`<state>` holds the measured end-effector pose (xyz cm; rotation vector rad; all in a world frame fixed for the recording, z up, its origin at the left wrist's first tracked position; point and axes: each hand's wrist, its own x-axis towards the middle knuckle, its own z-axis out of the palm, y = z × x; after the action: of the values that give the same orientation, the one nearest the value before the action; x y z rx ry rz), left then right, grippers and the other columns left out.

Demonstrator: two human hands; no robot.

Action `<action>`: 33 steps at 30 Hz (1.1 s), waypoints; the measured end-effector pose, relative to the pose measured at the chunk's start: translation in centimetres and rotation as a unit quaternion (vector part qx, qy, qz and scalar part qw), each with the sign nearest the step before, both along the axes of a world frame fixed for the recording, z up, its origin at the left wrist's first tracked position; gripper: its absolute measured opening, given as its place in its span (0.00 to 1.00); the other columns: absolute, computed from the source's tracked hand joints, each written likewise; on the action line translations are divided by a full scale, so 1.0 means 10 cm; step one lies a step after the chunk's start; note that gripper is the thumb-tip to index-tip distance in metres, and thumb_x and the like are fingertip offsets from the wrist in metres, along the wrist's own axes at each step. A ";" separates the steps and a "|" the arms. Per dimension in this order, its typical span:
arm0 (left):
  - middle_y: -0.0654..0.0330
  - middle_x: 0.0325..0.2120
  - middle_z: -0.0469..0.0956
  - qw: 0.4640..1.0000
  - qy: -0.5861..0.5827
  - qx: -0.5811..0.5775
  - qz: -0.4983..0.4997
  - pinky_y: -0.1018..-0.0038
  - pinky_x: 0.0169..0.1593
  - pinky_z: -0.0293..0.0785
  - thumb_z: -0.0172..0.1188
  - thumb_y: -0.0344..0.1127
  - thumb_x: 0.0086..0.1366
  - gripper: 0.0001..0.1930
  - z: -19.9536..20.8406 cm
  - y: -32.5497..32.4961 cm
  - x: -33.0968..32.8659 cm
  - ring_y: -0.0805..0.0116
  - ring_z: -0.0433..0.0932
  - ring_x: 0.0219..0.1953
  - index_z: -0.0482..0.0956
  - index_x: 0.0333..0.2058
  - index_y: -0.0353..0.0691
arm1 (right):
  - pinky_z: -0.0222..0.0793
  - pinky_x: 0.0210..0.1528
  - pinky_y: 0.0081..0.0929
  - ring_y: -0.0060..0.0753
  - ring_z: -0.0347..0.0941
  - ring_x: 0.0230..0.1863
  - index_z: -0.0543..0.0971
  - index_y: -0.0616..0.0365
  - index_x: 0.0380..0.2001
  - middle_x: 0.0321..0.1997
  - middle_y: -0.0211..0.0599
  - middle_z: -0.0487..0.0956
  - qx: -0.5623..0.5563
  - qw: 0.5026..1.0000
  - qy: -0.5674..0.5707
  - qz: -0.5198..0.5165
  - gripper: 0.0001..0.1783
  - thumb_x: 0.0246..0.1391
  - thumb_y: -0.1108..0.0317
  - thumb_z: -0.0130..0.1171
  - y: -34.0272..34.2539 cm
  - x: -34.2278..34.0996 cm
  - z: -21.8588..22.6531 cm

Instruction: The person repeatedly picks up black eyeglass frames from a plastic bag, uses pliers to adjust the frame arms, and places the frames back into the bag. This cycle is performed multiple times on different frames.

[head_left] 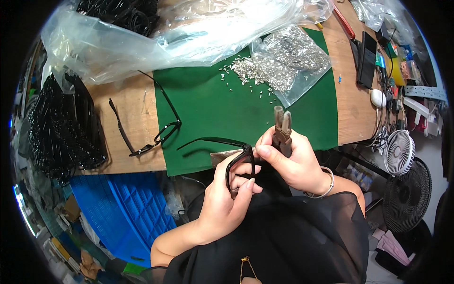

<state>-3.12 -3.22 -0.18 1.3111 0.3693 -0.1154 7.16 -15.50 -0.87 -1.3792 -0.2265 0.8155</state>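
My left hand [226,201] is closed around the front of a black glasses frame [227,176], its fingers passing through the lens opening. One temple of that frame points left over the green mat [208,113]. In my right hand [301,165] is a pair of pliers [282,132], jaws pointing away from me. The right thumb and forefinger come together beside the frame's corner; whether they pinch a small part there I cannot tell. A second black glasses frame [163,134] lies with its temples spread across the mat's left edge.
Small silver pieces [248,71] spill beside a clear plastic bag [298,57] of them. Black temples [66,128] are heaped at the left, below a large plastic sheet [123,47]. A phone [366,60], cables and a white fan [399,152] are right; a blue crate [123,208] stands below left.
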 end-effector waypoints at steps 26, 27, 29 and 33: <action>0.53 0.38 0.70 0.994 0.026 -0.043 -0.094 0.80 0.34 0.73 0.49 0.18 0.56 0.24 0.09 0.15 -0.05 0.76 0.73 0.29 0.53 0.50 0.31 | 0.62 0.28 0.13 0.12 0.65 0.26 0.67 0.60 0.29 0.24 0.25 0.68 0.000 0.984 0.132 0.116 0.10 0.53 0.67 0.56 0.03 0.13 0.14; 0.51 0.40 0.68 0.991 0.039 -0.047 -0.118 0.80 0.35 0.73 0.47 0.16 0.56 0.23 0.12 0.18 -0.03 0.75 0.72 0.31 0.52 0.50 0.32 | 0.62 0.27 0.13 0.12 0.64 0.25 0.67 0.59 0.29 0.24 0.25 0.68 0.003 0.986 0.121 0.110 0.09 0.53 0.67 0.55 0.03 0.11 0.13; 0.51 0.40 0.68 0.989 0.040 -0.078 -0.119 0.79 0.36 0.73 0.47 0.16 0.56 0.24 0.19 0.20 0.01 0.75 0.72 0.31 0.52 0.50 0.32 | 0.61 0.27 0.12 0.11 0.63 0.25 0.67 0.59 0.29 0.25 0.25 0.68 -0.007 0.989 0.097 0.113 0.09 0.53 0.67 0.55 0.03 0.12 0.15; 0.50 0.40 0.68 0.989 0.045 -0.092 -0.105 0.80 0.36 0.73 0.47 0.16 0.56 0.24 0.20 0.16 -0.01 0.75 0.73 0.30 0.52 0.50 0.32 | 0.61 0.26 0.13 0.11 0.63 0.25 0.67 0.58 0.29 0.25 0.25 0.68 0.015 0.988 0.123 0.094 0.08 0.53 0.67 0.54 0.02 0.08 0.15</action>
<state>-3.19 -1.66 1.80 1.1621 0.2890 -0.3777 7.92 -15.34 0.67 -1.2270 -0.1770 1.1262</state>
